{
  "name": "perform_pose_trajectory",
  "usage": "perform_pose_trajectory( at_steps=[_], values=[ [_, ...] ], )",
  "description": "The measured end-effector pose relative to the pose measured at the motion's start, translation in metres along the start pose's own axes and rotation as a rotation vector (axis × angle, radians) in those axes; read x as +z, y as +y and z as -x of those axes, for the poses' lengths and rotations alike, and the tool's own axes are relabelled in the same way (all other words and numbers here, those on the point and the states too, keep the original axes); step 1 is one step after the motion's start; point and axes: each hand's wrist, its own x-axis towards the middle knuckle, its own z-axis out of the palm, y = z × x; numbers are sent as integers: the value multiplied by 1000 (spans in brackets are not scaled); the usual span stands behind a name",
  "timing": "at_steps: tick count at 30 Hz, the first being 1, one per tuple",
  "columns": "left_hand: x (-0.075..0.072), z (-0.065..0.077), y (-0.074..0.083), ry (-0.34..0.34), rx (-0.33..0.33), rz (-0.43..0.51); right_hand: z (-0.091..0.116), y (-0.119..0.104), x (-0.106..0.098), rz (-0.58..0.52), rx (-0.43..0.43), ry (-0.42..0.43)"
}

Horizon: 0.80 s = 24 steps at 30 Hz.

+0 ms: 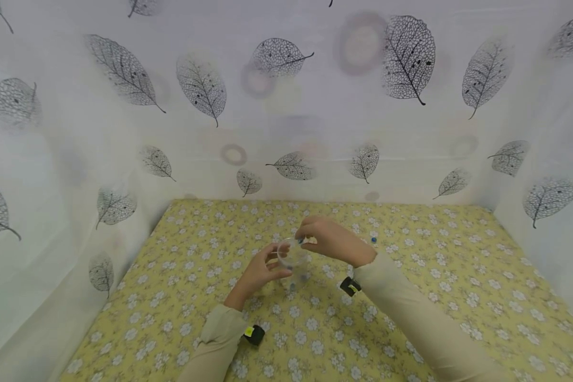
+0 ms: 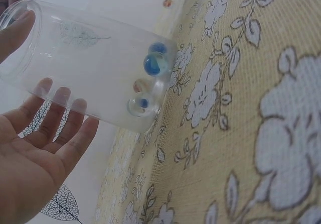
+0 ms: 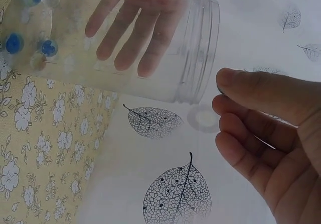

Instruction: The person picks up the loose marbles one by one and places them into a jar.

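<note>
A clear plastic jar [image 1: 298, 261] stands on the flowered cloth with its open mouth up. My left hand [image 1: 263, 269] holds it from the side, the thumb [image 2: 19, 32] by the rim and the fingers spread along the wall. At the bottom of the jar lie several glass marbles [image 2: 156, 64], some blue, one reddish. Just beside the mouth, my right hand [image 1: 333, 240] pinches a small bluish marble [image 1: 301, 241] between thumb and fingertips. In the right wrist view the thumb [image 3: 251, 86] mostly hides this marble.
A blue marble [image 1: 374, 240] lies on the yellow flowered tablecloth [image 1: 410, 297] to the right of the right hand. An orange marble [image 2: 167, 3] shows beyond the jar in the left wrist view. White leaf-print curtains [image 1: 305, 127] enclose the table's back and sides.
</note>
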Motion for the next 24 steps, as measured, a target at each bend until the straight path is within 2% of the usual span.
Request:
perform_pose_trajectory(
  at_steps=[12,24],
  values=[
    [0,0,-2,-1,5,-5,-2,0,0,-4,17,-35],
    [0,0,-1,4,0,-6,5,0,-6,-12,40,-24]
  ],
)
